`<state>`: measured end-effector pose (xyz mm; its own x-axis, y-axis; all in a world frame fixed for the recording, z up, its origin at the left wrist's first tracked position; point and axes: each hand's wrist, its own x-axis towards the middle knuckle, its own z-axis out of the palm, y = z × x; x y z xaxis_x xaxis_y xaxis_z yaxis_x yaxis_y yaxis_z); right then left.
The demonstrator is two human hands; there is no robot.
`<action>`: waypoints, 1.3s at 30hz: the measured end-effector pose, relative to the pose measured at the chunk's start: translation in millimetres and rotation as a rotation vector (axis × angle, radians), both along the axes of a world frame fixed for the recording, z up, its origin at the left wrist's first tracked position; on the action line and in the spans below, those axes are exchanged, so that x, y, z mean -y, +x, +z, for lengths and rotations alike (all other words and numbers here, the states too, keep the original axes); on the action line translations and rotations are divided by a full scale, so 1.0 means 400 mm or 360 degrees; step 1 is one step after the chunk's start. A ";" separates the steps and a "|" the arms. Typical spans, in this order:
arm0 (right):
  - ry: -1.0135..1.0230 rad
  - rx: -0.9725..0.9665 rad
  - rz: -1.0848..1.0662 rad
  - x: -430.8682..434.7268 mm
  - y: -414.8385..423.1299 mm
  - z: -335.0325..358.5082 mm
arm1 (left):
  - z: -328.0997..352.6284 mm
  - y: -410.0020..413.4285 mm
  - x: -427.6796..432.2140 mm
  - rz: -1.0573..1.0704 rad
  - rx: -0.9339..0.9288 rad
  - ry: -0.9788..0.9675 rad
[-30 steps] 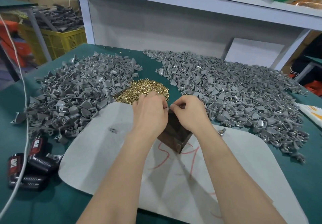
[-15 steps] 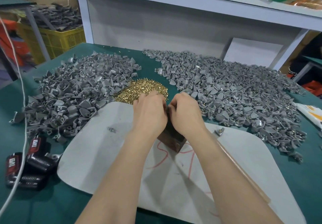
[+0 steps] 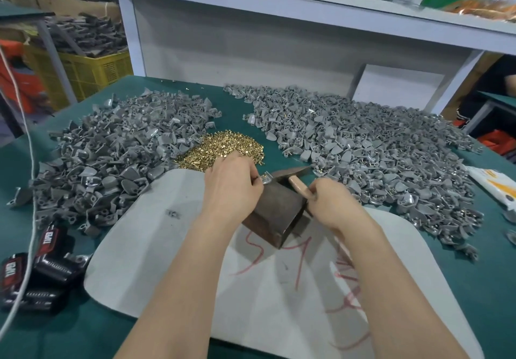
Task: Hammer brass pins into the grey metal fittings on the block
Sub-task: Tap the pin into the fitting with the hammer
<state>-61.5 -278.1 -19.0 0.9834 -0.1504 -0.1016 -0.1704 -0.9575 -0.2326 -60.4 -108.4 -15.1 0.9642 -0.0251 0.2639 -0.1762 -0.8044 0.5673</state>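
Note:
A dark metal block [image 3: 275, 215] stands on a pale grey mat [image 3: 173, 247] in the middle of the green table. My left hand [image 3: 230, 187] pinches a grey metal fitting [image 3: 265, 177] on the block's top far edge. My right hand [image 3: 333, 205] grips the wooden handle of a hammer [image 3: 297, 184], whose dark head lies over the block just right of the fitting. A heap of brass pins [image 3: 223, 149] lies just beyond my left hand.
Big piles of grey fittings [image 3: 111, 160] spread to the left and more grey fittings [image 3: 377, 157] to the right. Black tool batteries [image 3: 42, 269] and a white cord lie at the left edge. A white shelf frame stands behind; a yellow crate at far left.
My right hand left the fitting, moved right and now holds the hammer over the block. My left hand stays on the fitting.

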 end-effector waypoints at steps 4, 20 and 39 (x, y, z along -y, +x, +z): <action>0.0462 0.0296 -0.0126 0.036 -0.010 0.030 | -0.001 0.001 0.000 0.0009 -0.0003 0.0012; 0.0297 0.0946 0.0270 -0.028 -0.097 0.095 | -0.011 0.011 -0.008 -0.0030 0.0067 -0.0167; 0.0282 0.0811 0.0339 -0.033 -0.074 0.080 | -0.007 0.008 -0.004 -0.0012 0.0037 -0.0129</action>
